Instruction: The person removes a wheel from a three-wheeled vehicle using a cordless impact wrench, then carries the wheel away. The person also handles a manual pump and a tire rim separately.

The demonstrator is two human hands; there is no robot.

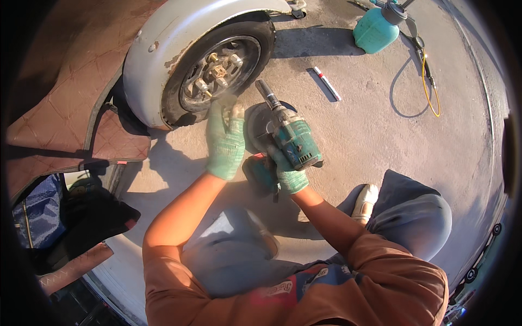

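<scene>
A wheel (187, 73) with a black tyre sits under a worn silver fender (149, 81). Its hub (218, 71) shows several studs and nuts. My left hand (225, 144), in a pale green knit glove, reaches to the tyre's lower right edge. Its fingers stretch forward, with blurred tips, and I see nothing held in them. My right hand (289, 175), gloved alike, grips a green cordless impact wrench (298, 142). A long metal socket (266, 92) on the wrench points up and left, apart from the hub. Behind the wrench lies a dark round thing (255, 127), partly hidden.
A white and red marker pen (327, 83) lies on the concrete right of the wheel. Farther back stand a teal spray bottle (375, 31) and a gauge with a yellow hose (424, 76). Brown quilted covering (60, 125) hangs at the left. My knee (418, 223) is at the lower right.
</scene>
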